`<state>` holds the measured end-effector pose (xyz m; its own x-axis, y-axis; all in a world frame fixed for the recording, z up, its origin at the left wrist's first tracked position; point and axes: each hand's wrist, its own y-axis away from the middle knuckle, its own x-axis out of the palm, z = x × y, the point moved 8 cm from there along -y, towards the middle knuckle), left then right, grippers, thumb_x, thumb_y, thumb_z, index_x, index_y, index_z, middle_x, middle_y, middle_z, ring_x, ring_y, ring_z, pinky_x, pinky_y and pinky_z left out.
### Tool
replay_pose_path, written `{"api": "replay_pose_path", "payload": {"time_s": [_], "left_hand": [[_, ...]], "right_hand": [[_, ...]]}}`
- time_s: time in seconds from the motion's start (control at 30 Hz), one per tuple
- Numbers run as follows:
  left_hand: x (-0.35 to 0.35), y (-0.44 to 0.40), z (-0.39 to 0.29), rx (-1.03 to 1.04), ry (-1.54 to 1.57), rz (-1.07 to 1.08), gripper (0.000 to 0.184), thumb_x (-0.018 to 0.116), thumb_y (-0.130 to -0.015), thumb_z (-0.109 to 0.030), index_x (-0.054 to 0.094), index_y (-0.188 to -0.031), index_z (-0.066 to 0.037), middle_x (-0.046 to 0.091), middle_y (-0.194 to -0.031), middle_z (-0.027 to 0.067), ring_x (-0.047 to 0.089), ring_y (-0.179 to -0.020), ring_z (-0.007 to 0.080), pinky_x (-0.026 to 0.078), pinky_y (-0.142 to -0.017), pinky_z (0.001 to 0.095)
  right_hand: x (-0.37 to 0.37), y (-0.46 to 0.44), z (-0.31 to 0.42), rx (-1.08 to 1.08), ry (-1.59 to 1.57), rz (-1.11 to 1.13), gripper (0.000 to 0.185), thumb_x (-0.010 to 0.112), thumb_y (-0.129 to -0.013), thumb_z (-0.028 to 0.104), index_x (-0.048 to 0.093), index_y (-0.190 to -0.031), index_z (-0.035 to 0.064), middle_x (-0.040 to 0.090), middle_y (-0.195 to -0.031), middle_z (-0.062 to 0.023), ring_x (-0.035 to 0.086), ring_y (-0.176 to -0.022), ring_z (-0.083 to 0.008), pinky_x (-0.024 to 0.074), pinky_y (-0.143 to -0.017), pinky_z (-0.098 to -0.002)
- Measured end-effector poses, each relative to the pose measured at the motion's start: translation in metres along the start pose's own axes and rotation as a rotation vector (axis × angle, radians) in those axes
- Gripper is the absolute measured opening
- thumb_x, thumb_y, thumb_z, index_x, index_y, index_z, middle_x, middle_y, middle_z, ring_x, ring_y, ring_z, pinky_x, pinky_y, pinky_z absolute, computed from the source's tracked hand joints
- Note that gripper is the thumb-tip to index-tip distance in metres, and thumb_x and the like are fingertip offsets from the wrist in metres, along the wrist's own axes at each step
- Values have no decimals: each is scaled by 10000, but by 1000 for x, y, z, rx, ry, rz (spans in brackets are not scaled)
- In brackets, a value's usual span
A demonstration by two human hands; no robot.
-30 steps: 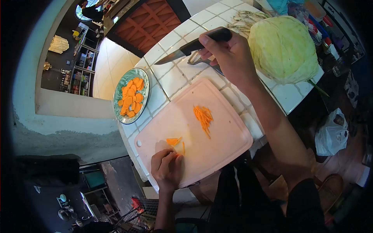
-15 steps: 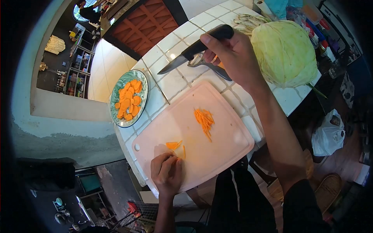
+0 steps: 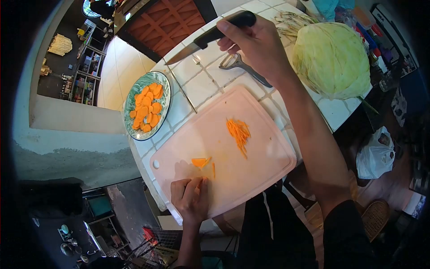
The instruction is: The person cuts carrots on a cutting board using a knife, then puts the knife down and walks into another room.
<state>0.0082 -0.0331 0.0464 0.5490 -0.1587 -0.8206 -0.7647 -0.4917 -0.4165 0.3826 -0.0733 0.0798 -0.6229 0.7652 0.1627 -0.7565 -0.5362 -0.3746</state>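
A black-handled knife [image 3: 224, 31] is gripped in my right hand [image 3: 257, 47], raised over the tiled counter with its blade pointing left. My left hand [image 3: 190, 197] rests at the near left of the pink cutting board [image 3: 188, 139], fingers curled together. A bit of orange carrot shows at its fingertips; most of that piece is hidden. Just beyond those fingers lie a carrot chunk [image 3: 198, 162] and a thin carrot strip [image 3: 213, 170]. Farther right on the board is a small pile of carrot strips [image 3: 238, 133].
A green patterned plate [image 3: 131, 103] bears carrot slices [image 3: 145, 110] at the counter's left. Behind the board lies a peeler [image 3: 244, 66]. A cabbage [image 3: 331, 60] sits at the right beside pale stalks [image 3: 291, 24]. A white plastic bag [image 3: 376, 154] is below the counter's right side.
My right hand has moved the knife up and to the left, uncovering more of the peeler. My left hand stays on the board. The view has shifted slightly.
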Motion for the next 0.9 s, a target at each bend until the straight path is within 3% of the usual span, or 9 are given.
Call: {"api": "replay_pose_path", "payload": {"time_s": [0.1,0.2,0.3,0.4,0.57,0.67,0.77,0.8,0.9], "left_hand": [[0,-1,1,3,12,-17,192,861,-792,48,765,-947,-15,676,-850,115,631,-800,276,510,-722,387],[-1,0,1,-11,33,-47,187,853,-809,55,763,-958,-13,677,-843,110,629,-770,258,504,-685,378],[-2,-2,1,13,25,-60,171,844,-824,62,749,-947,-9,675,-844,109,621,-746,245,492,-647,362],[-1,0,7,-56,35,-18,157,853,-848,12,742,-955,-20,681,-876,99,631,-771,259,506,-685,376],[-1,3,34,-334,273,-69,122,813,-923,-23,694,-949,-24,643,-825,50,528,-720,139,443,-670,290],[-2,-8,30,-400,381,-92,111,764,-997,-82,682,-957,-18,645,-822,1,512,-740,79,421,-679,262],[6,-19,24,-464,452,-96,122,755,-1012,-96,682,-955,-16,653,-823,-9,516,-745,63,425,-691,253],[10,-21,21,-479,506,-81,128,752,-1023,-116,689,-964,-21,664,-832,-15,513,-727,45,422,-669,240],[21,-19,13,-543,580,-12,185,755,-1037,-171,678,-982,-13,682,-877,16,585,-776,59,465,-731,243]], "right_hand": [[9,-7,-8,-77,-53,-79,299,770,-1026,280,714,-940,0,733,-762,-40,693,-686,-99,567,-655,-268],[7,-6,-16,-91,222,-78,292,761,-1031,279,724,-962,-2,740,-780,-45,699,-707,-99,571,-670,-270],[-7,14,-10,-62,18,-147,277,754,-1037,276,732,-999,2,744,-795,-39,703,-730,-93,574,-696,-274],[-27,63,25,76,-176,-177,281,768,-1034,276,718,-1075,3,745,-862,-48,698,-757,-96,561,-706,-254],[-56,133,54,118,-201,-117,247,746,-1050,222,707,-1102,-16,735,-868,-67,691,-760,-112,559,-701,-255],[-58,149,78,77,-193,-121,182,733,-1049,161,708,-1087,-15,723,-860,-62,691,-772,-119,566,-712,-267],[-56,156,99,104,47,-141,306,707,-1055,238,689,-1085,-66,733,-901,-115,712,-773,-156,576,-733,-291],[-58,159,97,60,-81,-141,131,749,-1021,109,724,-1048,-16,725,-935,-82,685,-793,-115,564,-727,-268],[-65,166,103,100,58,-106,135,761,-1010,111,728,-1036,-18,724,-950,-92,687,-797,-121,562,-735,-269]]}}
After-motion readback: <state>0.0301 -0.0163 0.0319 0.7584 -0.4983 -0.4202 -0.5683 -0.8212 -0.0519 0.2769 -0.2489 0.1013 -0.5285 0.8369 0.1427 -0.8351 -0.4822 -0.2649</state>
